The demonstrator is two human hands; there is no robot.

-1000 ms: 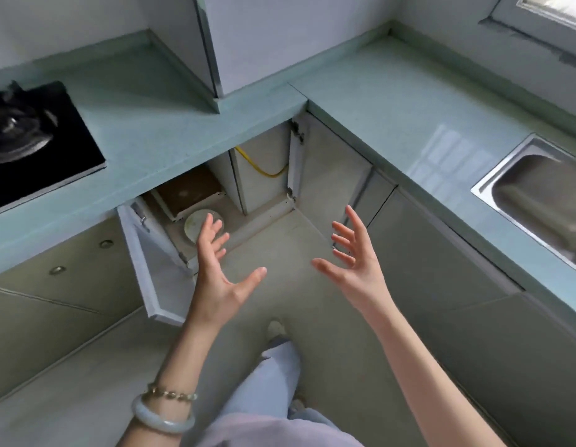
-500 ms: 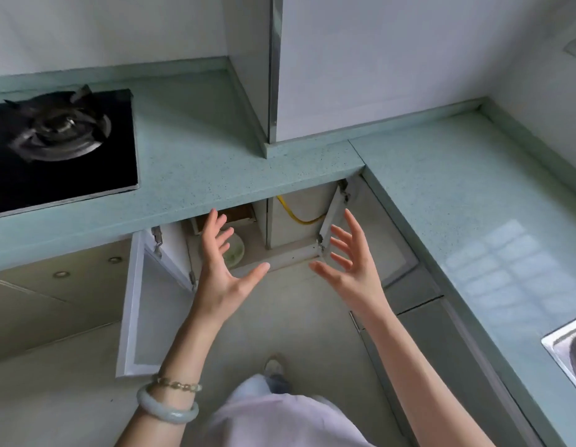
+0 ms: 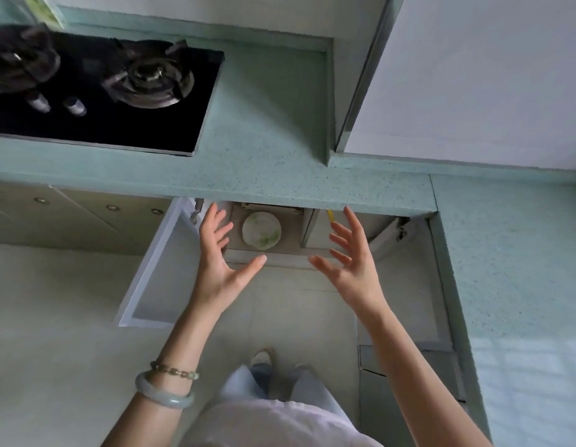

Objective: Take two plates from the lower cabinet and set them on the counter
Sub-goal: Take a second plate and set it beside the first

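A round pale plate with green marks (image 3: 261, 229) lies on the floor of the open lower cabinet (image 3: 267, 251), just under the counter's front edge. Whether more plates are stacked beneath it I cannot tell. My left hand (image 3: 220, 259) is held out in front of the cabinet to the plate's left, fingers spread, holding nothing. My right hand (image 3: 351, 258) is held out to the plate's right, also spread and empty. Both palms face each other, above the floor and short of the plate. The speckled green counter (image 3: 273, 130) runs above the cabinet.
The left cabinet door (image 3: 157, 269) stands swung open toward me; the right door (image 3: 389, 233) is open too. A black gas hob (image 3: 118, 91) sits in the counter at left. A white upper cabinet (image 3: 473, 75) hangs at right. A yellow hose (image 3: 330, 216) shows inside.
The view has swung left and closer to the cabinet. The plate now shows fully between my two hands, which have stayed spread and empty and reached further toward the opening.
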